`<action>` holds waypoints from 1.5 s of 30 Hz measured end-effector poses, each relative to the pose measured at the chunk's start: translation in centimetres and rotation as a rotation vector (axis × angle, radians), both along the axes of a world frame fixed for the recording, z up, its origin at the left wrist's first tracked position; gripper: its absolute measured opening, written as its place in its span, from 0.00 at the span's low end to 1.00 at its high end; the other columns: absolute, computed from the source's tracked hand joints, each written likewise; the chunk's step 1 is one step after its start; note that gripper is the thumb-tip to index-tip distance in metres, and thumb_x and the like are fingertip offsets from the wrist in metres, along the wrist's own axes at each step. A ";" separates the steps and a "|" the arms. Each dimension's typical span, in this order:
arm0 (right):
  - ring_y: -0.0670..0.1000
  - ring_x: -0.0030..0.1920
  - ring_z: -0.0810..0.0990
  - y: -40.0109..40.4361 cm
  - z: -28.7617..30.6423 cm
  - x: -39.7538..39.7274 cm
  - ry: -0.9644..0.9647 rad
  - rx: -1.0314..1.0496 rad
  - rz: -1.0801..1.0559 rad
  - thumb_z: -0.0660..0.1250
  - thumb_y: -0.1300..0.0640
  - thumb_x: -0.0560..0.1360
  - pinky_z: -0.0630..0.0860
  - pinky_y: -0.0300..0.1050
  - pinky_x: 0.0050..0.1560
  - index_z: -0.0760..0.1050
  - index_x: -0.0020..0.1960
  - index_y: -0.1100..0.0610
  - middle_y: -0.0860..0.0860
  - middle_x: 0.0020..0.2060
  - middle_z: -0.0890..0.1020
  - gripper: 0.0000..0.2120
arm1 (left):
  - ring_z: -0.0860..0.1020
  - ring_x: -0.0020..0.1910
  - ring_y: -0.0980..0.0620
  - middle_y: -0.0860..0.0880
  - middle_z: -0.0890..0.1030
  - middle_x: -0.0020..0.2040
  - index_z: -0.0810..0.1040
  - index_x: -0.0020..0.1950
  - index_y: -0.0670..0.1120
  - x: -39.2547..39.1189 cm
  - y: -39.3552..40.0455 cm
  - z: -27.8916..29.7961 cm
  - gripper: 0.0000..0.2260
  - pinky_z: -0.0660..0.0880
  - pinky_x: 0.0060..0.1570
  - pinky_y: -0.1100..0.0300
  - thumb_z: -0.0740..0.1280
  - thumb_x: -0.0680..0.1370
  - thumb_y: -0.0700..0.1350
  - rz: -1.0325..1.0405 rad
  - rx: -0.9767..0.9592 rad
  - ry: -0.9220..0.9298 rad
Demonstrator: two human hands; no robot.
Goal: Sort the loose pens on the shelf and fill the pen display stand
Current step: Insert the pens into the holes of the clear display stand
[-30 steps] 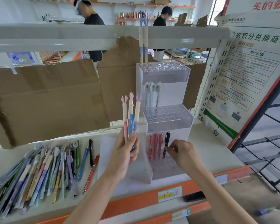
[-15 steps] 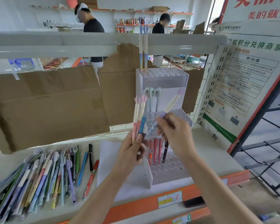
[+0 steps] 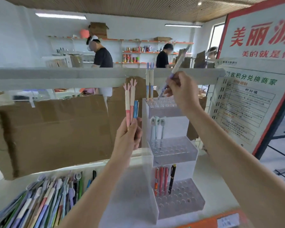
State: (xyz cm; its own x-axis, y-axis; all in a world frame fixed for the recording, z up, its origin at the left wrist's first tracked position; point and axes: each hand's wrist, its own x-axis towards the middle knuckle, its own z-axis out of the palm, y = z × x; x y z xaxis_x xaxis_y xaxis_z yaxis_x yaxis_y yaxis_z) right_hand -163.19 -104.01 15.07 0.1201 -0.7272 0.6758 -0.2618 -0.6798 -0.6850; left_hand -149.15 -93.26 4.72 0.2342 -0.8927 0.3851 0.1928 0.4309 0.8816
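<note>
Right hand (image 3: 182, 91), upper right of centre, pinches a purple-and-cream pen (image 3: 174, 71) between thumb and curled fingers. Pen tilted, cap end pointing up and right, tip pointing down and left toward the top tier of the clear acrylic pen display stand (image 3: 174, 145). Tip sits just above the holes of that tier; cannot tell whether it touches. Two blue-and-cream pens (image 3: 149, 83) with hand-shaped caps stand upright in the top tier's back left corner, just left of the tilted pen.

Left hand (image 3: 128, 137), centre of frame, left of the stand, fingers curled round a small bundle: two pink pens (image 3: 129, 102) with hand-shaped caps and one blue pen (image 3: 136, 109), all held roughly upright, caps above the fist. Bundle is near the stand's left wall, not touching it.

Middle tier holds three pale pens with white oval tops (image 3: 157, 129), upright, at its left side. Bottom tier holds three red pens (image 3: 161, 180) and one black pen (image 3: 172, 178), upright, along its back left.

Loose pens (image 3: 44, 201) lie in a heap on the white shelf (image 3: 220, 186) at lower left of frame, well apart from both hands. Cardboard sheet (image 3: 53, 132) stands behind the heap.
</note>
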 end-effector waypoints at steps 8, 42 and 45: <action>0.47 0.33 0.78 -4.1 0.3 2.8 0.109 0.114 -0.056 0.59 0.62 0.80 0.79 0.46 0.40 0.73 0.47 0.59 0.57 0.42 0.80 0.05 | 0.59 0.21 0.58 0.50 0.67 0.28 0.73 0.51 0.41 0.6 0.0 1.0 0.10 0.58 0.18 0.67 0.57 0.81 0.46 0.024 0.022 -0.034; 0.39 0.26 0.73 2.4 -3.4 0.7 0.273 0.265 0.391 0.69 0.53 0.74 0.68 0.28 0.29 0.80 0.39 0.53 0.41 0.24 0.77 0.07 | 0.59 0.20 0.58 0.43 0.66 0.33 0.68 0.51 0.41 -2.2 -2.0 1.5 0.05 0.57 0.19 0.68 0.56 0.82 0.41 -0.024 0.022 0.016; 0.41 0.26 0.71 2.2 -3.4 0.6 0.215 0.322 0.369 0.69 0.51 0.73 0.69 0.33 0.30 0.81 0.44 0.56 0.43 0.25 0.76 0.08 | 0.59 0.21 0.58 0.47 0.69 0.30 0.66 0.45 0.42 -2.3 -2.2 1.4 0.06 0.58 0.20 0.68 0.57 0.82 0.41 -0.034 0.016 -0.039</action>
